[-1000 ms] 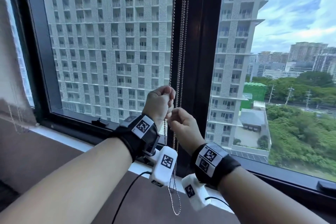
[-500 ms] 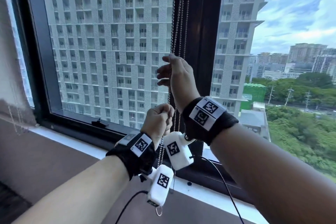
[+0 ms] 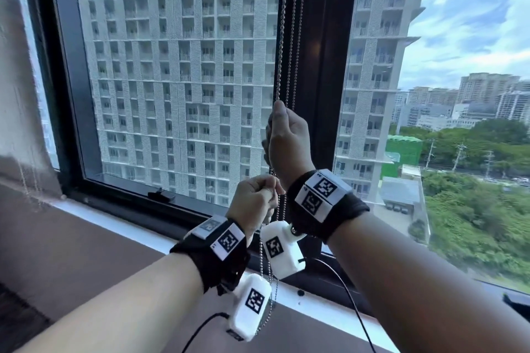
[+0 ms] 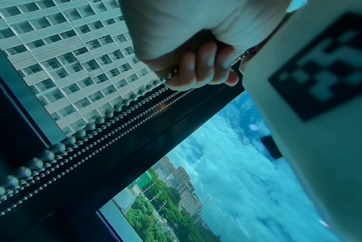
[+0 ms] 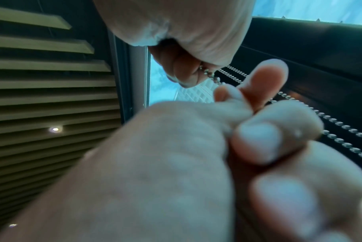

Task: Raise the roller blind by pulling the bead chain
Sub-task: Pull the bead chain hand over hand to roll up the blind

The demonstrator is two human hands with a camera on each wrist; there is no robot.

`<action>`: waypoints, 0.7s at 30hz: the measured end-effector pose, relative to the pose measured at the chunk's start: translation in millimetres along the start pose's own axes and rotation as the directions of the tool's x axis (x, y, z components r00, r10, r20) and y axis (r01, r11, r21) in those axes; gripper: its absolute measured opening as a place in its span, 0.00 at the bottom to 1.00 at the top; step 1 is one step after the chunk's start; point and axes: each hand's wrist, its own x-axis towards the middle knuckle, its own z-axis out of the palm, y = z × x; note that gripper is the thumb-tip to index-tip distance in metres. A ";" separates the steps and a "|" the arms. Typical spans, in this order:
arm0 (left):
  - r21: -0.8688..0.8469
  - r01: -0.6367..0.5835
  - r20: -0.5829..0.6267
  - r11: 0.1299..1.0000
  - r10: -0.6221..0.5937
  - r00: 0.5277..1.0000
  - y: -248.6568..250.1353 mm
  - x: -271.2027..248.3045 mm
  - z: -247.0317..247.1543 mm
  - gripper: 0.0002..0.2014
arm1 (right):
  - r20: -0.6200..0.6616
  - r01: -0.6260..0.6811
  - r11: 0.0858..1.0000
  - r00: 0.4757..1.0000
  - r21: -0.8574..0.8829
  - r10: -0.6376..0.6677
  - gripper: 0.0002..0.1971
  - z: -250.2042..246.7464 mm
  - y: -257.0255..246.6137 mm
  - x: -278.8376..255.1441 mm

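Note:
Several strands of metal bead chain [image 3: 282, 37] hang in front of the dark window mullion [image 3: 321, 66]. My right hand [image 3: 282, 137] is the upper one, its fingers curled round one strand. Just below it my left hand [image 3: 253, 198] grips the chain in a fist. In the left wrist view my left hand [image 4: 186, 49] holds the nearest strand of the bead chain [image 4: 105, 119]. From the right wrist, my right hand [image 5: 186, 32] pinches the bead chain [image 5: 207, 72], and my left hand [image 5: 175, 163] fills the foreground, blurred. The blind itself is out of the head view.
A white window sill [image 3: 120, 226] runs below the dark frame, with a small black latch [image 3: 160, 195] on it. Sheer fabric [image 3: 17, 94] hangs at the far left. A black cable [image 3: 347, 295] trails from the wrist cameras. A slatted ceiling [image 5: 41, 81] shows above.
My right hand went from beside the left hand up the chain, fingers spread half a second ago, and now grips it. The left hand has kept its hold and sunk lower.

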 end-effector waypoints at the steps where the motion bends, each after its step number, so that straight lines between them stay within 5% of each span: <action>1: 0.009 0.014 -0.004 1.000 -0.014 1.000 -0.8 -1.0 -0.6 0.27 | 0.002 0.000 1.000 1.000 -0.007 0.000 0.22 -2.2 3.4 -2.7; 4: 0.020 0.019 -0.033 1.000 -0.019 0.999 -0.2 1.4 -3.1 0.15 | -0.007 -0.008 0.999 1.000 -0.052 0.008 0.21 -9.4 12.9 -12.3; 9: 0.055 -0.067 -0.078 0.996 0.071 0.994 13.9 16.9 -7.7 0.25 | -0.024 -0.039 0.989 0.999 -0.140 0.036 0.23 -22.3 31.0 -25.2; 21: -0.159 -0.121 0.024 0.980 0.126 0.992 76.9 42.5 25.2 0.21 | -0.015 -0.107 0.968 0.994 -0.226 0.106 0.22 -31.3 74.9 -79.1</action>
